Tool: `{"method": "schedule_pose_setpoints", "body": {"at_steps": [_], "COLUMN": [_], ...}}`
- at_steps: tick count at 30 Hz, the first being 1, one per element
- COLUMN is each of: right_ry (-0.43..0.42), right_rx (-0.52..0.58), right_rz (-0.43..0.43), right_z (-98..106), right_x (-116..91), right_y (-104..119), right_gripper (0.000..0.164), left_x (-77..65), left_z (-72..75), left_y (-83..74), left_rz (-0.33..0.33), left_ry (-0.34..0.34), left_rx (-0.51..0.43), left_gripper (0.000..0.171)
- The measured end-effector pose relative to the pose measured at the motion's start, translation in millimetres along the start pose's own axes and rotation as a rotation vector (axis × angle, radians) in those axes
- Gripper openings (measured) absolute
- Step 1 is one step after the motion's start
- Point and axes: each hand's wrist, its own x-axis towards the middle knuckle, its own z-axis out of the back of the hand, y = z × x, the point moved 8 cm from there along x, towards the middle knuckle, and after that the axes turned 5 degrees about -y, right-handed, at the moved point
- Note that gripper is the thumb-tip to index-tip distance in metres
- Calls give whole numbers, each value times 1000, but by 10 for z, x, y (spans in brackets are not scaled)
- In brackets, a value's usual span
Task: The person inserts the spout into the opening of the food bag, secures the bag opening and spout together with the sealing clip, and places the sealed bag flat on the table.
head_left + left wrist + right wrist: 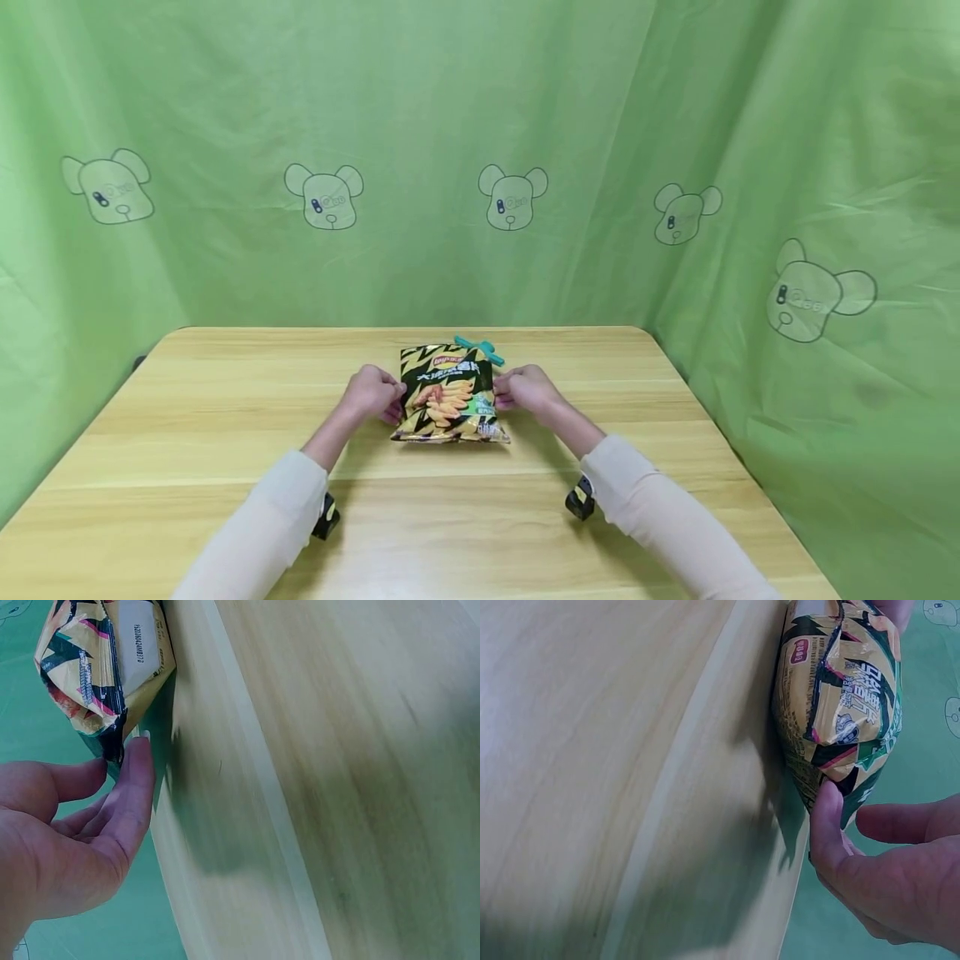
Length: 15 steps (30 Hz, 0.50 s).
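Note:
A black-and-yellow bag of potato chips point(448, 396) is over the table, its printed front facing up towards me. My left hand point(372, 392) pinches its left side edge between thumb and fingers. At the opposite edge, my right hand point(528, 390) pinches the bag in the same way. The left wrist view shows the puffed bag point(79, 656) with a corner between the left thumb and fingertips. In the right wrist view, the right thumb and fingers hold the other end of the bag point(847, 697). Behind the bag's top right corner lies a teal object point(487, 348), partly hidden, its kind unclear.
The light wooden table point(225, 400) has its far edge against a green curtain point(420, 275) printed with bear heads. Black wrist devices point(326, 518) sit under both light sleeves. Green cloth also hangs along the left and right sides.

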Motion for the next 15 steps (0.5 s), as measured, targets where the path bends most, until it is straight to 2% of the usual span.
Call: {"method": "schedule_pose_setpoints", "body": {"at_steps": [9,12,15], "right_ry": [11,-6,-71], "right_rx": [-21,-52,-163], "right_rz": [10,19,90], "right_z": [10,45,119], "right_x": [-3,-21,-65], "right_y": [19,47,129], "right_gripper": [40,43,38], "left_x": [-48,-61,-79], "left_z": [42,116,221], "left_y": [-65,-106,-168], "left_rz": [-11,-32,-79], "left_ry": [29,4,-54], "left_rx": [82,133,230], "left_gripper": [24,25,31]}}
